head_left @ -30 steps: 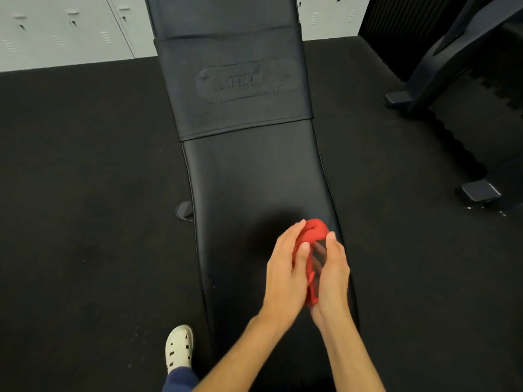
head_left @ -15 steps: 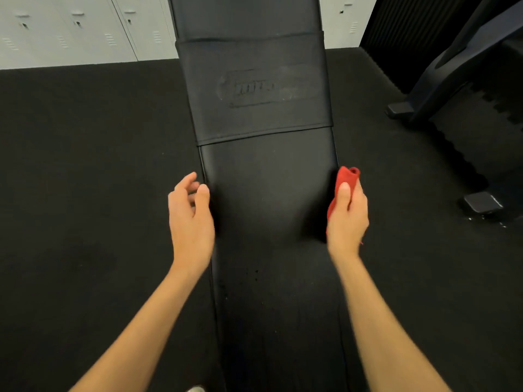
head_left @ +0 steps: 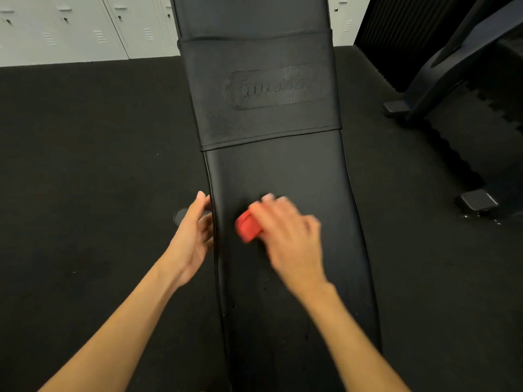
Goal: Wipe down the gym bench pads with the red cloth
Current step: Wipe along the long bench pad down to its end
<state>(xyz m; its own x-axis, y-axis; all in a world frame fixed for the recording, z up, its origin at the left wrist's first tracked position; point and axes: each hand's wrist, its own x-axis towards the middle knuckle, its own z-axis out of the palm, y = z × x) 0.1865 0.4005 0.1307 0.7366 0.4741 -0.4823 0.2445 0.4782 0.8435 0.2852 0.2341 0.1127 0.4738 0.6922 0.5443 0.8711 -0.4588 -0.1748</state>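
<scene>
A long black bench pad [head_left: 283,171] runs away from me down the middle of the view, with a textured band and an embossed logo [head_left: 277,86] across its far part. My right hand [head_left: 291,233] presses a bunched red cloth [head_left: 248,226] flat on the pad's middle; the hand is blurred by motion. The cloth shows only at the hand's left side. My left hand [head_left: 192,236] rests against the pad's left edge, fingers curled over the rim, with no cloth in it.
Black rubber flooring [head_left: 99,165] lies on both sides of the bench. Grey lockers [head_left: 70,26] line the far wall. A dark machine frame with rubber feet [head_left: 477,200] stands on the right. A small bench foot [head_left: 179,216] sticks out at the left.
My right hand has carried the red cloth from the pad's right edge leftward onto the middle of the pad. My left hand has moved in against the left edge.
</scene>
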